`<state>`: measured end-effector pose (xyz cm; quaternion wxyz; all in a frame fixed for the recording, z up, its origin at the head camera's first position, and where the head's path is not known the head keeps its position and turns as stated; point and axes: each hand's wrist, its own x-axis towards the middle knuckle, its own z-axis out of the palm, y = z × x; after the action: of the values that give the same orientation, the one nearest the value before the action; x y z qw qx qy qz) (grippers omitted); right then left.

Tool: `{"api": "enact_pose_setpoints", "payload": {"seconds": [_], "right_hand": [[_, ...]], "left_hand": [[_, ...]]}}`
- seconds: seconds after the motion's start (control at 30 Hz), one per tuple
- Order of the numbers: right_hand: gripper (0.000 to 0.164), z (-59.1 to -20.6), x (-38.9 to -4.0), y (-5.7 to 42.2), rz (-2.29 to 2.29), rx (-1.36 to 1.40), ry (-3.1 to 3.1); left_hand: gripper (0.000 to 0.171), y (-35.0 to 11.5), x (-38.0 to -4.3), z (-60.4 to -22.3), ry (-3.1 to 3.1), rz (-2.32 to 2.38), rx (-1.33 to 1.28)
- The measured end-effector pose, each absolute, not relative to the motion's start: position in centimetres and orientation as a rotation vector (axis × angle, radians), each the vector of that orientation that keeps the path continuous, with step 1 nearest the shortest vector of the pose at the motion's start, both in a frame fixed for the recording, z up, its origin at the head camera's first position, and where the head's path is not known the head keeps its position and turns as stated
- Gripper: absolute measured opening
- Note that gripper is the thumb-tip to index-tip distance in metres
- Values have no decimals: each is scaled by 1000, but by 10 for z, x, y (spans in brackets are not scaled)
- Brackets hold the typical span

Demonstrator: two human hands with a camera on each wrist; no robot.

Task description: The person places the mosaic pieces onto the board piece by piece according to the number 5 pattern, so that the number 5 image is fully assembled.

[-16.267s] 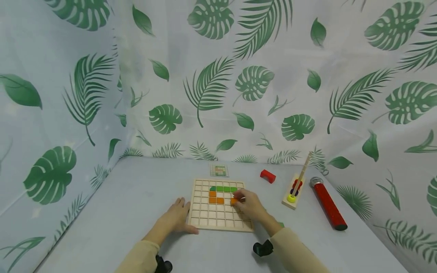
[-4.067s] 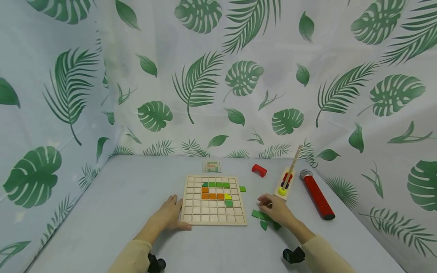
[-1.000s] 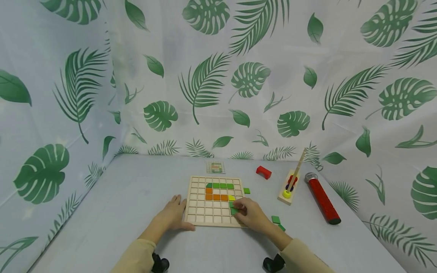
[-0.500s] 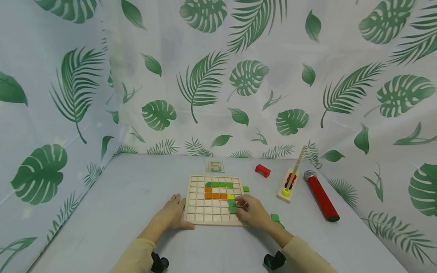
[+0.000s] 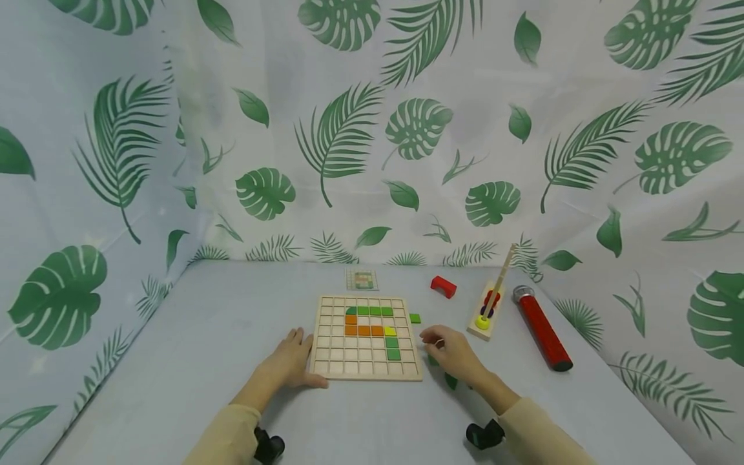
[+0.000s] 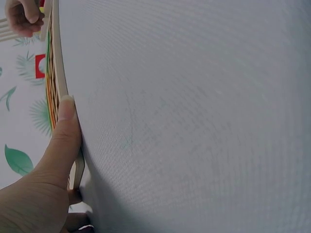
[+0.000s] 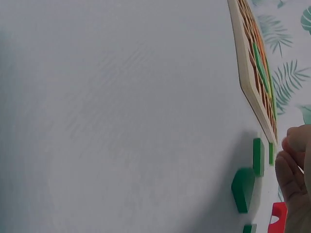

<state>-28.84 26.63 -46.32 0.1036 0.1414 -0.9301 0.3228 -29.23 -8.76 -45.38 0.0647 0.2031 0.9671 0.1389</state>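
Observation:
A wooden grid board (image 5: 366, 378) lies flat on the table. In its cells sit a green row (image 5: 374, 311) with a rounded dark green end piece, orange tiles (image 5: 363, 330), one yellow tile (image 5: 390, 331) and two green tiles (image 5: 393, 349) below it. My left hand (image 5: 285, 363) rests against the board's near left corner, fingers along the side and thumb (image 6: 65, 124) along the front edge. To the right of the board, my right hand (image 5: 456, 354) hovers over loose green tiles (image 7: 243, 189), fingers loosely bent, nothing visible between them. It partly hides these tiles in the head view.
A lone green tile (image 5: 415, 318) lies by the board's right edge. Behind stand a small pattern card (image 5: 362, 279) and a red arch block (image 5: 444, 287). Farther right are a wooden stand (image 5: 480, 331) with coloured pieces and a slanting stick, and a long red cylinder (image 5: 543, 329).
My right hand has left a green tile on the board below another green one and moved right, over the loose tiles. My left hand stays at the board's corner.

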Motion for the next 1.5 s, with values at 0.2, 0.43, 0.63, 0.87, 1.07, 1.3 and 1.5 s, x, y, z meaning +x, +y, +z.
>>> {"api": "enact_pose_setpoints", "payload": {"seconds": [0.2,0.43,0.63,0.87,1.07,1.3,1.5], "right_hand": [[17,-462,-283,282,911,380,-2783],[19,-461,-271,298,912,344,-2774],[18,-463,-263,308,824,498,-2790],[27,-464,-255,307,687,645,-2877],[24,-462,-252,306,694,694,-2913],[30,-459,-251,307,744,663,-2936],[36,-463,-252,310,685,597,-2911]], "left_hand": [[107,-87,-293,-453,2916,408,620],[108,-87,-292,-454,2919,407,622],[106,-87,-290,-452,2915,402,619],[107,-86,-290,-452,2906,403,606],[107,-86,-292,-453,2909,394,590],[106,-86,-292,-454,2922,372,602],[106,-86,-292,-454,2927,372,614]]}}
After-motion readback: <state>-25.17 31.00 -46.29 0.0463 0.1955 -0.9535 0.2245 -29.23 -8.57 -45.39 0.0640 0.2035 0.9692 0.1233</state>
